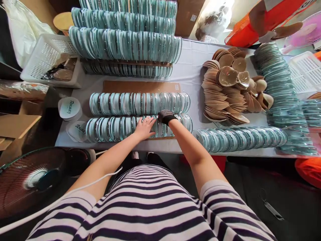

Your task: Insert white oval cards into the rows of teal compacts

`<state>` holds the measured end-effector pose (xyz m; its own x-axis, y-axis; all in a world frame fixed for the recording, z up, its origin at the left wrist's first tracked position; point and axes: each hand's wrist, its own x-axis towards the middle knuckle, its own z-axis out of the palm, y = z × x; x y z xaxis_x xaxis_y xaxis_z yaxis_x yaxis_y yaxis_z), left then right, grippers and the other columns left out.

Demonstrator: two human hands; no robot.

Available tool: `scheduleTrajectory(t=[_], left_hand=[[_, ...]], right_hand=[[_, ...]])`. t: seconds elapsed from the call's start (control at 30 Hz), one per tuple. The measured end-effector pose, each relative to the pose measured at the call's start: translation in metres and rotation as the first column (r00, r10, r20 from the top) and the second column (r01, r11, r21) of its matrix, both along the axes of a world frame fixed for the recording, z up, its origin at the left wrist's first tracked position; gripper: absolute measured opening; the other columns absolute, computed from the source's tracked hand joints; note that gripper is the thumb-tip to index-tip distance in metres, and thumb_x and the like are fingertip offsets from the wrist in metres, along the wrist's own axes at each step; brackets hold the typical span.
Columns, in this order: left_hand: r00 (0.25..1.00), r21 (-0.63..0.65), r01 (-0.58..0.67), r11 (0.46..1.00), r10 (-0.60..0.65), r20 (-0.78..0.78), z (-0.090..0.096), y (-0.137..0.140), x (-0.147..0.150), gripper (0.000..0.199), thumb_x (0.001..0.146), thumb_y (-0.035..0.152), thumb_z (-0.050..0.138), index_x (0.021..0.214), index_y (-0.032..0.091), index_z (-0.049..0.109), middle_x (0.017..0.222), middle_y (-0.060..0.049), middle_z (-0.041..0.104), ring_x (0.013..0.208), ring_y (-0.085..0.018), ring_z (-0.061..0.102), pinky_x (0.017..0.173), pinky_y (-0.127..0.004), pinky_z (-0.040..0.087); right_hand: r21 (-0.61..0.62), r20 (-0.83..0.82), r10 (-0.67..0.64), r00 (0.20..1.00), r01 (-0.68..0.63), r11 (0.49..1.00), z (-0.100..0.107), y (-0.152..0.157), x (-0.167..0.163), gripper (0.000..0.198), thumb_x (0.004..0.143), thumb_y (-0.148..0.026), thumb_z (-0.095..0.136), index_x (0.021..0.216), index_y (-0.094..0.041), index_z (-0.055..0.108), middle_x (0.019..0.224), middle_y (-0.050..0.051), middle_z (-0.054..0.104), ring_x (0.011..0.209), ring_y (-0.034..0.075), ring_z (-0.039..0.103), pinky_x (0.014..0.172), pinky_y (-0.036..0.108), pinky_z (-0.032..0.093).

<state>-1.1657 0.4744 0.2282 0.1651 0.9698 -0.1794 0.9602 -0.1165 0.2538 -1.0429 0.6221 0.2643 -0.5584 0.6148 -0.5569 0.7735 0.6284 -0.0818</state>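
Observation:
My bare left hand (pixel 144 128) rests with its fingers stretched out on the front row of round clear packs (pixel 107 129), which stand on edge, pressed side by side. Just right of it is my right hand (pixel 166 117), in a dark mesh glove. Its fingers are curled down at the back edge of the same row; whatever lies between them is hidden. A second row of round packs (pixel 112 103) runs right behind, close to my gloved fingers. Both rows show pale blue and white edges under shiny clear plastic.
Stacked beige cups (pixel 218 100) sit on the right, beside a front row of packs (pixel 240 139). Racked packs (pixel 120 43) stand at the back. White baskets (pixel 50 60), round printed cards (pixel 69 108) and a fan (pixel 32 180) are on the left.

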Motion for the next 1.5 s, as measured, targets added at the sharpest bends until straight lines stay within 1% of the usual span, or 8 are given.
scheduleTrajectory(t=[0.13,0.3,0.63,0.77,0.93,1.13,1.33,1.5], left_hand=[[1.0,0.009,-0.002,1.0,0.002,-0.015,-0.007,0.002,0.001,0.08,0.085,0.06,0.053,0.153,0.024,0.032,0.157,-0.009,0.036,0.147,-0.031,0.025,0.121,-0.054,0.01],[0.999,0.017,-0.032,0.999,0.032,0.004,-0.007,0.001,0.001,0.075,0.086,0.058,0.051,0.152,0.027,0.034,0.156,-0.007,0.039,0.146,-0.03,0.027,0.12,-0.054,0.011],[0.999,-0.016,-0.035,0.999,0.034,-0.013,0.0,-0.002,0.002,0.075,0.087,0.056,0.052,0.152,0.026,0.033,0.156,-0.009,0.038,0.146,-0.031,0.026,0.12,-0.055,0.01],[0.999,-0.024,-0.034,0.999,0.034,-0.01,0.009,0.002,0.004,0.07,0.09,0.052,0.05,0.152,0.025,0.033,0.157,-0.009,0.035,0.148,-0.03,0.022,0.12,-0.057,0.009],[0.998,0.006,0.057,0.998,-0.058,0.026,0.008,0.025,0.029,0.075,0.09,0.052,0.051,0.154,0.021,0.028,0.161,-0.009,0.027,0.15,-0.03,0.016,0.121,-0.055,0.009],[0.999,-0.044,0.037,0.998,-0.037,0.014,-0.006,0.04,0.051,0.08,0.087,0.057,0.052,0.155,0.021,0.027,0.159,-0.009,0.032,0.147,-0.031,0.026,0.12,-0.055,0.014],[1.0,-0.054,0.018,0.998,-0.018,0.015,-0.006,0.039,0.047,0.08,0.086,0.057,0.054,0.153,0.021,0.031,0.158,-0.009,0.034,0.147,-0.029,0.026,0.121,-0.052,0.014],[1.0,-0.057,0.026,0.998,-0.026,0.008,-0.004,0.04,0.048,0.08,0.087,0.058,0.052,0.154,0.021,0.029,0.158,-0.009,0.034,0.147,-0.03,0.025,0.12,-0.054,0.015]], right_hand=[[-0.052,0.03,0.121,0.992,-0.12,0.991,0.001,0.01,-0.021,0.036,0.085,-0.029,0.06,0.114,-0.009,0.07,0.111,0.019,0.07,0.103,0.025,0.066,0.088,0.034,0.049],[0.075,-0.136,0.086,0.987,-0.077,0.994,-0.006,-0.041,0.024,0.028,0.091,-0.028,0.051,0.106,-0.018,0.072,0.103,0.015,0.073,0.1,0.026,0.068,0.084,0.033,0.049],[-0.078,-0.151,-0.184,0.971,0.174,0.982,-0.095,-0.152,0.082,0.036,0.099,-0.034,0.041,0.123,-0.026,0.066,0.12,0.009,0.069,0.106,0.022,0.066,0.083,0.028,0.046],[-0.026,-0.221,-0.204,0.954,0.203,0.979,-0.081,-0.136,0.096,0.04,0.101,-0.04,0.038,0.115,-0.021,0.07,0.112,0.011,0.072,0.101,0.022,0.067,0.08,0.026,0.045],[0.184,-0.294,-0.228,0.928,0.29,0.939,-0.02,-0.055,0.101,0.038,0.099,-0.037,0.042,0.119,-0.019,0.067,0.116,0.013,0.069,0.104,0.022,0.065,0.085,0.027,0.045],[-0.002,0.004,-0.061,0.998,0.061,0.998,0.006,0.018,0.044,0.029,0.088,-0.027,0.056,0.106,-0.012,0.073,0.106,0.017,0.072,0.1,0.027,0.067,0.085,0.033,0.05],[0.079,-0.1,0.149,0.984,-0.141,0.987,0.002,0.005,0.052,0.029,0.088,-0.023,0.053,0.11,-0.013,0.071,0.106,0.018,0.071,0.104,0.03,0.066,0.086,0.038,0.049],[0.099,-0.222,-0.064,0.973,0.088,0.991,-0.031,-0.066,0.11,0.031,0.094,-0.033,0.047,0.106,-0.019,0.071,0.098,0.013,0.073,0.094,0.025,0.069,0.077,0.03,0.047]])
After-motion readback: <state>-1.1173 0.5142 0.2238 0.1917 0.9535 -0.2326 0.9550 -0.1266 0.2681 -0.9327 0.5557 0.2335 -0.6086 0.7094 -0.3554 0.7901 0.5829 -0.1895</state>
